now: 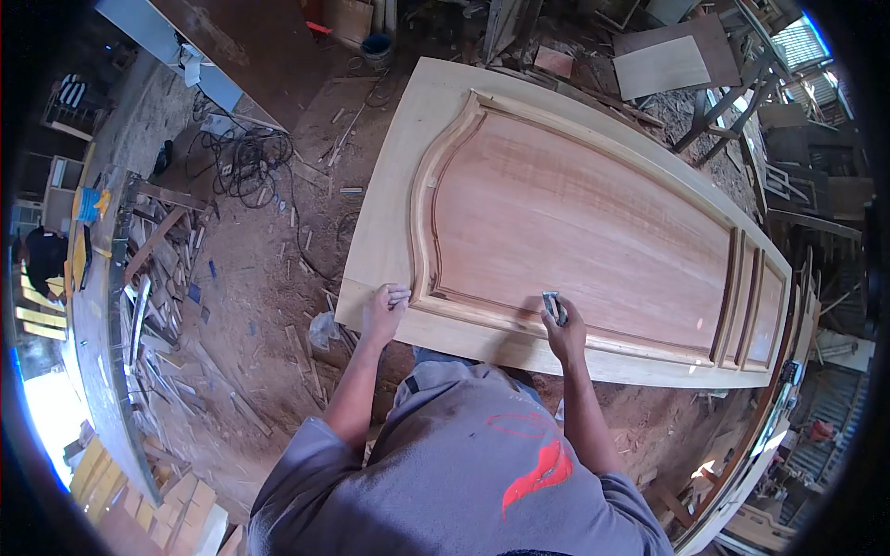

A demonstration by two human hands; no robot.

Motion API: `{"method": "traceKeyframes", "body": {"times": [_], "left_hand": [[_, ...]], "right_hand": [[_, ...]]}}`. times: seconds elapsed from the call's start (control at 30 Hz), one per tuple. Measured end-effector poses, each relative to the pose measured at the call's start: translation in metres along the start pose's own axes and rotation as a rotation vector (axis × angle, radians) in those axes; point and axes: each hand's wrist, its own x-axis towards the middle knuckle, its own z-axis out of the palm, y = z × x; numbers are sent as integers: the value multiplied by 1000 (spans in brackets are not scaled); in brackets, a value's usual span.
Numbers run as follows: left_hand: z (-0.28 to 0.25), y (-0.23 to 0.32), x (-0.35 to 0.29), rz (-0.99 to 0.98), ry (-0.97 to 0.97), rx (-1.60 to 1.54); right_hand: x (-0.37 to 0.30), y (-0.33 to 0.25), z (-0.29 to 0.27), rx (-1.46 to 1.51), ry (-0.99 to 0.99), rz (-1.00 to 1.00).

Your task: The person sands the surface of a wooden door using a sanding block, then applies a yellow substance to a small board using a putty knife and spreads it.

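Note:
A large pale wooden door [382, 222] with raised curved moulding lies in front of me, its reddish inner panel [575, 213] facing up. My left hand [382, 317] is at the door's near left corner, beside the moulding. Its fingers are curled together with pale, dusty tips; what they hold, if anything, is too small to tell. My right hand [565, 332] is closed round a small, flat, silver-grey hand tool [553, 306] over the near edge of the panel. The fingers hide part of this tool, so its exact kind cannot be told.
Wood scraps [181, 343] and sawdust litter the floor at left. A tangled black cable [243, 165] lies beyond them, near a leaning brown board [232, 56]. A dark bucket [376, 48] stands behind the door. Loose boards [663, 68] and a wooden trestle [732, 111] are at far right.

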Motion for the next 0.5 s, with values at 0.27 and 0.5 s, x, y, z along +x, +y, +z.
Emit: {"method": "traceKeyframes", "body": {"times": [0.27, 0.5], "left_hand": [[18, 28, 16, 33, 40, 169], [6, 12, -4, 96, 50, 184]], "right_hand": [[5, 5, 0, -1, -25, 37], [3, -4, -2, 1, -12, 6]]}}
